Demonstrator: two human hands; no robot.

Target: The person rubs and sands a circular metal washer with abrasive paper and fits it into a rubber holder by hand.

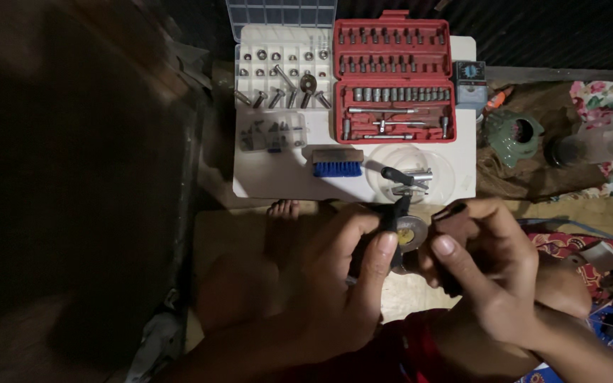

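Black tool [394, 213] upright, pointing away, gripped by left hand [335, 284], right hand [491, 262] clutching brown part [455, 220]

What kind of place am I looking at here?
Likely a makeshift home repair spot on the floor: an open red socket set, a white tray of bolts, and a blue-bristled brush on a low board.

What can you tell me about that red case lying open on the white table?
The red case is a hinged plastic socket set, lying open and flat at the far side of the white table. Its lid half holds rows of small bits; the lower half holds a row of metal sockets and long drivers. No hand touches it.
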